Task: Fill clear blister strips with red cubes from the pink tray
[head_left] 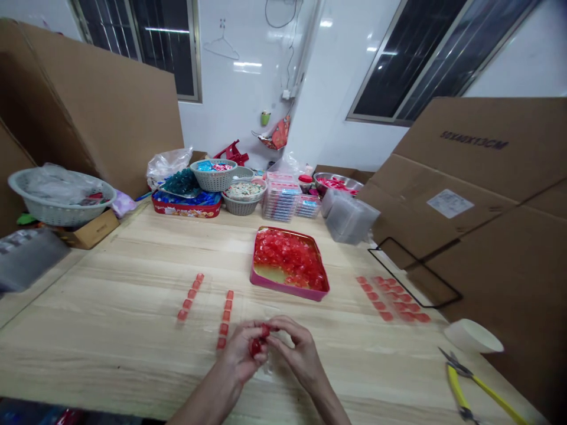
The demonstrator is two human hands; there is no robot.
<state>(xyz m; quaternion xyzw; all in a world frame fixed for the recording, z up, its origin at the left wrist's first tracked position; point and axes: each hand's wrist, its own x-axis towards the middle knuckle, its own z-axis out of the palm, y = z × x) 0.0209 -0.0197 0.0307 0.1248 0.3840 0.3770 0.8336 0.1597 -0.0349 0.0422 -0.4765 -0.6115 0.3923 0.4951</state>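
Both my hands meet low over the wooden table (110,330). My left hand (241,354) is closed on a small red piece (256,347). My right hand (295,351) pinches another small red piece (266,329) right beside it, fingers curled. A thin clear strip seems to lie under the hands, hard to make out. Just behind the hands stands a pink tray (287,289) full of red pieces. Two clear strips with red pieces (190,297) (225,319) lie to the left of my hands.
More filled strips (392,298) lie at the right beside a black wire frame (416,271). Yellow-handled pliers (465,383) and a white bowl (472,336) sit at the right edge. Baskets (215,174), clear boxes (281,198) and cardboard boxes (478,200) line the back and sides.
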